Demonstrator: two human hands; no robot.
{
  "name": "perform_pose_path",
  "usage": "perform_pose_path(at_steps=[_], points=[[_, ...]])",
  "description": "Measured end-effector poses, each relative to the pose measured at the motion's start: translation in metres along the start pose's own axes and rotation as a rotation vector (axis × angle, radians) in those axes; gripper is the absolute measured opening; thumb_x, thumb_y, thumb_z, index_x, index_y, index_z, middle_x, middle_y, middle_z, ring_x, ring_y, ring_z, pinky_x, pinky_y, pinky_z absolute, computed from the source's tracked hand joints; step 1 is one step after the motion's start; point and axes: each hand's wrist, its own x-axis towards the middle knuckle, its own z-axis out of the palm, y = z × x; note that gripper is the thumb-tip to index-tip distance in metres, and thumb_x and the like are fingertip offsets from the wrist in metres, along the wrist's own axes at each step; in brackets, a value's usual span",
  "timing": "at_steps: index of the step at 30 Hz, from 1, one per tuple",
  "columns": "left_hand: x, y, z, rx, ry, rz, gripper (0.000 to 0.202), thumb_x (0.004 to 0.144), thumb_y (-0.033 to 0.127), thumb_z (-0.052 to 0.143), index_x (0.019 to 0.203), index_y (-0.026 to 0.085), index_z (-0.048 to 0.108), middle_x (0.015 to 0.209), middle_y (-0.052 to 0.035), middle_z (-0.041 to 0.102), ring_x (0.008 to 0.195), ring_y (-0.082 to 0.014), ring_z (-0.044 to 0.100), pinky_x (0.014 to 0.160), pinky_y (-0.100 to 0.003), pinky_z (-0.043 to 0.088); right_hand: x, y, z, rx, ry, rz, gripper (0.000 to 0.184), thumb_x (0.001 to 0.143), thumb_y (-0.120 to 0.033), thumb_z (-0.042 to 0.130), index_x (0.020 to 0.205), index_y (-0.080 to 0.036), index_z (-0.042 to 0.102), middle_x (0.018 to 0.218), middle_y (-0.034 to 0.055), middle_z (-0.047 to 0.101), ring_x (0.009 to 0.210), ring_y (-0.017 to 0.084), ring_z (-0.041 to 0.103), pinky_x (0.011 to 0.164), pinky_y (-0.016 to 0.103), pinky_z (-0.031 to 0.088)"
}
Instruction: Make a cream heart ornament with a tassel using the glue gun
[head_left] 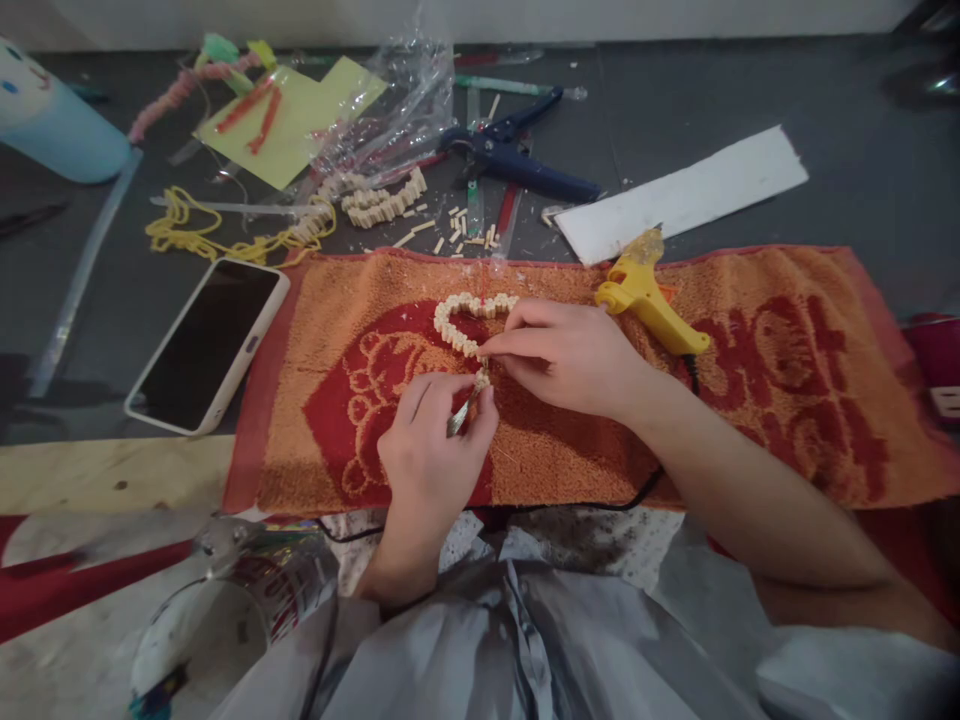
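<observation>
On the orange and red towel (585,440) lies a heart-shaped outline (452,322) built of short cream sticks. My right hand (570,355) comes in over its right side, thumb and index finger pinched at the lower tip of the outline and covering part of it. Just below, my left hand (431,440) is closed in a pinch. A thin, shiny metallic piece (459,415) shows between its fingers, with a small cream cluster (482,379) at the fingertips. Where the two hands meet, the fine detail is too small to make out.
A yellow glue gun (649,300) lies right of my hands, its black cord trailing under my forearm. Behind the towel are loose cream sticks (457,230), a blue cutter (517,155) and a white strip (682,195). A phone (206,345) lies left.
</observation>
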Motion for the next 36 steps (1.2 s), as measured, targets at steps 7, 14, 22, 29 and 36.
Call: perform_pose_path(at_steps=[7, 14, 22, 29, 36], points=[[-0.0008, -0.0004, -0.0001, 0.008, -0.005, 0.004, 0.003, 0.085, 0.022, 0.064, 0.086, 0.020, 0.064, 0.070, -0.0005, 0.068, 0.074, -0.0128, 0.068, 0.068, -0.024, 0.051, 0.0018, -0.0005, -0.0006, 0.027, -0.045, 0.068, 0.026, 0.088, -0.018, 0.053, 0.100, -0.022, 0.076, 0.092, 0.0046, 0.070, 0.080, 0.016, 0.064, 0.064, 0.026, 0.040], [-0.0009, -0.0005, -0.0001, 0.011, 0.001, 0.006, 0.003, 0.084, 0.023, 0.065, 0.086, 0.020, 0.064, 0.072, -0.0006, 0.069, 0.072, -0.0127, 0.068, 0.066, -0.024, 0.051, 0.0028, -0.0001, -0.0003, 0.030, -0.027, 0.132, 0.023, 0.088, -0.019, 0.055, 0.102, -0.021, 0.074, 0.097, 0.0060, 0.070, 0.085, 0.018, 0.065, 0.071, 0.028, 0.045], [-0.0013, -0.0010, 0.0001, 0.004, -0.004, 0.010, 0.004, 0.084, 0.022, 0.065, 0.086, 0.018, 0.065, 0.071, -0.0016, 0.069, 0.074, -0.0131, 0.068, 0.068, -0.024, 0.051, 0.0040, -0.0011, 0.0014, -0.041, -0.054, 0.092, 0.022, 0.091, -0.023, 0.054, 0.098, -0.022, 0.075, 0.096, 0.0049, 0.070, 0.081, 0.016, 0.063, 0.063, 0.027, 0.039], [-0.0020, -0.0008, 0.0001, 0.013, 0.004, 0.001, 0.004, 0.085, 0.024, 0.064, 0.086, 0.020, 0.065, 0.073, -0.0011, 0.070, 0.073, -0.0124, 0.068, 0.067, -0.023, 0.051, 0.0041, -0.0006, 0.0019, -0.031, -0.061, 0.099, 0.021, 0.092, -0.023, 0.053, 0.094, -0.022, 0.074, 0.093, 0.0040, 0.069, 0.079, 0.015, 0.061, 0.062, 0.027, 0.036], [-0.0018, -0.0008, -0.0002, 0.008, 0.000, 0.007, 0.004, 0.085, 0.023, 0.063, 0.087, 0.019, 0.065, 0.077, -0.0023, 0.071, 0.072, -0.0120, 0.067, 0.067, -0.024, 0.051, 0.0053, -0.0002, 0.0020, -0.052, -0.067, 0.103, 0.020, 0.093, -0.023, 0.053, 0.091, -0.022, 0.074, 0.092, 0.0035, 0.068, 0.079, 0.015, 0.060, 0.061, 0.027, 0.035]])
